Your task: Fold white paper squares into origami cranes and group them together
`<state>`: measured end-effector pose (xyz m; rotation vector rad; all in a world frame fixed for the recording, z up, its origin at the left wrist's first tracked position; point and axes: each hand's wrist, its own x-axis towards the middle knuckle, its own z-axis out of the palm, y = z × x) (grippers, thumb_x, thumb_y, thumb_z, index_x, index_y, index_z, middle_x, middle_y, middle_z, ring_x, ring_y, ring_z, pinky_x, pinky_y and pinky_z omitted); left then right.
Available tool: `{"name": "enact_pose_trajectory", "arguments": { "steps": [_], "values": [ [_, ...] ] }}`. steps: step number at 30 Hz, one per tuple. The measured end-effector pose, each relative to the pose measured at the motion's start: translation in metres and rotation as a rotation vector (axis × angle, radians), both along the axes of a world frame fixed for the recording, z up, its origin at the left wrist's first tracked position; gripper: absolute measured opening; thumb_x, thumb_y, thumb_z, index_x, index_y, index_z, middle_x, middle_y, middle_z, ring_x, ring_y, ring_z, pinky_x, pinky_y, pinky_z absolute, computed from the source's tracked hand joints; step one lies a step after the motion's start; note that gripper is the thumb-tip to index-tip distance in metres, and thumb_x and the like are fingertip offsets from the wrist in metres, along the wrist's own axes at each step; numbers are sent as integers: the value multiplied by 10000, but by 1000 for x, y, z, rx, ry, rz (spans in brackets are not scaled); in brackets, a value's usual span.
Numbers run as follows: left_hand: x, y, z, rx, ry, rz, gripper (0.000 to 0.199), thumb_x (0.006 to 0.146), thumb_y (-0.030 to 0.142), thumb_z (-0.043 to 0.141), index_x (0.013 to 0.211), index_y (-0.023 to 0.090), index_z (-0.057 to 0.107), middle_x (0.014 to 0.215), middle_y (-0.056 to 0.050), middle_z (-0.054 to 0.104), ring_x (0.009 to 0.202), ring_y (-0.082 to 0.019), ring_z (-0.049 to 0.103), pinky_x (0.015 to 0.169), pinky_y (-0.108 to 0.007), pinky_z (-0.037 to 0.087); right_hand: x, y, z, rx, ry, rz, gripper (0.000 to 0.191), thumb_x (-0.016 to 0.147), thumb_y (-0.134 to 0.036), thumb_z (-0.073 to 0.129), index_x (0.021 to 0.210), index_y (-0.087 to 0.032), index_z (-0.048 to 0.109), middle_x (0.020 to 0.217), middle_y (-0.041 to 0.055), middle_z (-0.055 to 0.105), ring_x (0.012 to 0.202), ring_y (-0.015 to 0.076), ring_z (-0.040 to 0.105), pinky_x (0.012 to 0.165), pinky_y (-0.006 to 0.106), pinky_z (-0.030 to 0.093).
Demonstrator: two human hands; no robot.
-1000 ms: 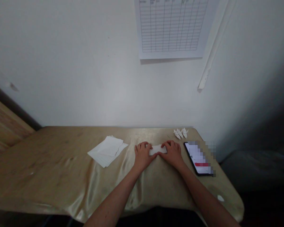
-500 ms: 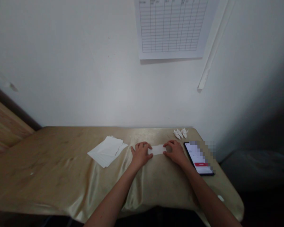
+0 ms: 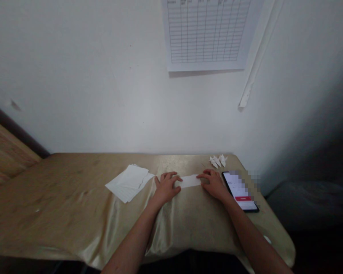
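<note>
A white strip of paper (image 3: 190, 181), seemingly folded, lies on the cloth-covered table between my two hands. My left hand (image 3: 166, 188) is at its left end, thumb by the near edge and forefinger by the far edge, the other fingers curved. At the right end my right hand (image 3: 214, 184) holds the strip likewise, forefinger on the far edge and thumb lower down. My fingers cover both ends of the strip. Several white sheets (image 3: 128, 182) lie in a loose stack left of my left hand.
Small folded paper figures (image 3: 218, 161) sit near the back right corner. A phone (image 3: 240, 192) with a lit screen lies right of my right hand, partly pixelated. The gold tablecloth (image 3: 74, 205) has wrinkles. A printed chart (image 3: 207, 34) hangs on the wall.
My left hand has shifted slightly left and my right thumb slightly right, so more of the strip shows between them. The stack, phone and folded figures stay put.
</note>
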<state>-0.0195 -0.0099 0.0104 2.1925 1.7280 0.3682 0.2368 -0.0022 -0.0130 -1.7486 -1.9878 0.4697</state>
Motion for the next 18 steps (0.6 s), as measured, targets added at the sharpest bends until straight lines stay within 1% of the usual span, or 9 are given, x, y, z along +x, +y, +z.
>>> {"name": "enact_pose_trajectory", "arguments": {
  "steps": [3,5,7,12,16,18],
  "values": [
    [6,-3,0,22,3,24,322,805,330,688,1124,374,682,1478,-3,526,1407,-341,363,1137,-764,117,-5,-3,1,21,-1,-21,410,793,-170,643,1149,-350,738,1301,47,534,1269,249,463,1104,399,338],
    [12,-4,-1,38,-6,63,284,801,355,698,1085,350,683,1458,-17,535,1396,-346,370,1135,-775,103,-10,-6,2,38,1,-39,346,800,-262,680,1137,-324,731,1289,60,531,1261,268,456,1109,413,326],
    [20,-5,-4,69,-7,93,267,809,386,695,1065,318,668,1433,-42,539,1377,-347,388,1132,-781,101,-16,-9,3,52,-15,-52,353,794,-324,701,1145,-294,708,1287,76,526,1260,286,449,1119,429,307],
    [39,-8,-11,156,20,141,352,818,483,686,1084,260,624,1353,-102,551,1313,-349,430,1133,-771,119,-29,-11,2,70,-70,-106,441,751,-452,751,1137,-259,662,1284,106,524,1276,334,424,1138,460,264],
    [45,-10,-12,173,22,170,395,813,528,678,1086,251,608,1322,-120,554,1299,-352,434,1138,-762,114,-33,-10,0,81,-84,-115,484,744,-527,754,1122,-244,647,1300,124,520,1287,340,417,1151,464,237],
    [46,-10,-11,172,18,182,401,806,531,680,1082,249,606,1320,-122,552,1304,-352,429,1141,-763,104,-34,-9,0,74,-88,-119,490,741,-534,755,1119,-245,642,1298,126,521,1282,338,422,1148,472,233]
  ]
}}
